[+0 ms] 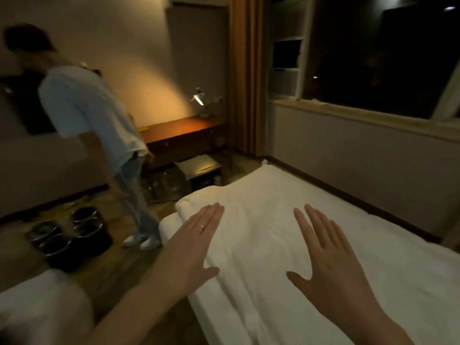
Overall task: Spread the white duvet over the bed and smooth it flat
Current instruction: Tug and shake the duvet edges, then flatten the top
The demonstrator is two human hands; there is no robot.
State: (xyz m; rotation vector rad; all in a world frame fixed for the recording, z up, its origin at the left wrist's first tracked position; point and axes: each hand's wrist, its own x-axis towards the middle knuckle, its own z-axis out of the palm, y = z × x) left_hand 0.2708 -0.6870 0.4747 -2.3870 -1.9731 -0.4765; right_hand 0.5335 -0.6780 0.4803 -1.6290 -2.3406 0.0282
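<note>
Two bare hands reach forward over the bed point(174, 227) as I watch through the head camera. My left hand point(196, 245) has its grip spread flat, palm down, fingers together and thumb out, with a ring point(202, 226) on one finger; it is over the bed's left edge. My right hand point(328, 255) is also flat and empty, fingers splayed, over the middle of the white duvet point(261, 232). That duvet lies across the bed with soft wrinkles between my hands and a folded bulge at its far left corner. Whether my palms press the cloth I cannot tell. Left of the bed, a person in a pale shirt point(87, 115) stands on the wooden floor beside dark round bins point(69, 235). Farther back, a lit lamp point(199, 98) stands on a wooden tabletop point(179, 128).
</note>
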